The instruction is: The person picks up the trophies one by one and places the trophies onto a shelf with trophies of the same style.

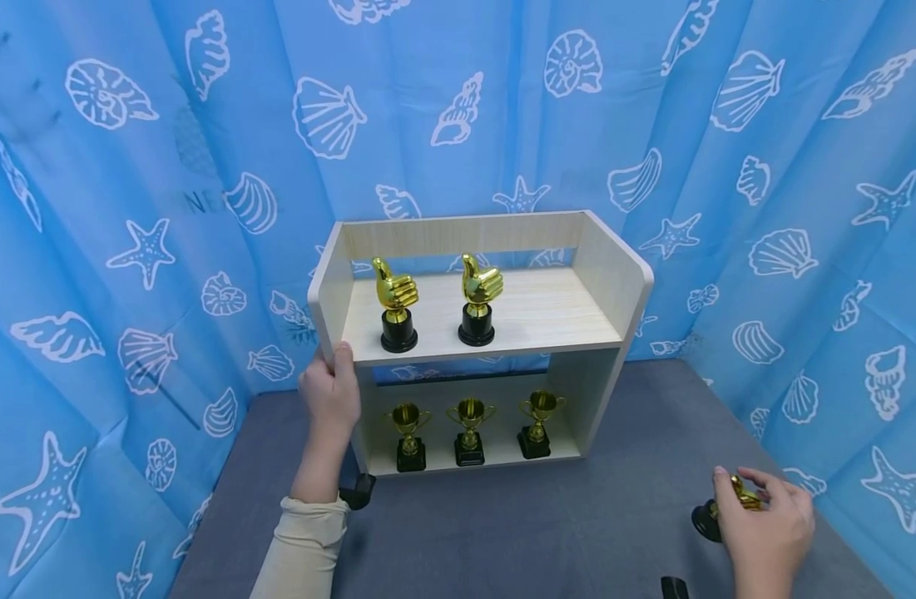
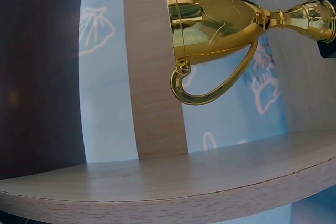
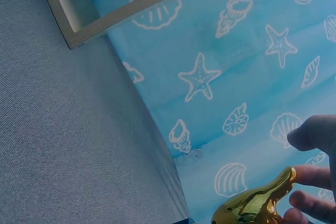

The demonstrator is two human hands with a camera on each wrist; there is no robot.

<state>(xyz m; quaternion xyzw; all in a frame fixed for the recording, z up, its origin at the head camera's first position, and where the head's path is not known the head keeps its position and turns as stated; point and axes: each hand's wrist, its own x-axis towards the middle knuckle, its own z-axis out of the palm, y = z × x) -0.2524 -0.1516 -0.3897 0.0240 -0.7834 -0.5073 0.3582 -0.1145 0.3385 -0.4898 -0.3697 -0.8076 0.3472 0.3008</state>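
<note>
My left hand (image 1: pixel 333 391) grips the front edge of the left side panel of a pale wooden two-tier shelf (image 1: pixel 615 291). At the right, my right hand (image 1: pixel 768 520) has its fingers curled round a gold thumbs-up trophy (image 1: pixel 747 497) with a black base, tipped over to the left. In the right wrist view, fingertips meet the gold trophy (image 3: pixel 257 203) while the thumb stands apart above. Two more thumbs-up trophies, a left one (image 1: pixel 398 304) and a middle one (image 1: pixel 478 299), stand on the upper tier. Several gold cups (image 1: pixel 470 428) stand below; one cup (image 2: pixel 220 22) looms in the left wrist view.
The shelf stands on a grey cloth-covered table (image 1: pixel 547 532), against a blue curtain (image 1: pixel 458 100) with white shell prints. A small black object (image 1: pixel 675 587) shows at the bottom edge near my right wrist. Another black piece (image 1: pixel 358 492) sits by my left wrist.
</note>
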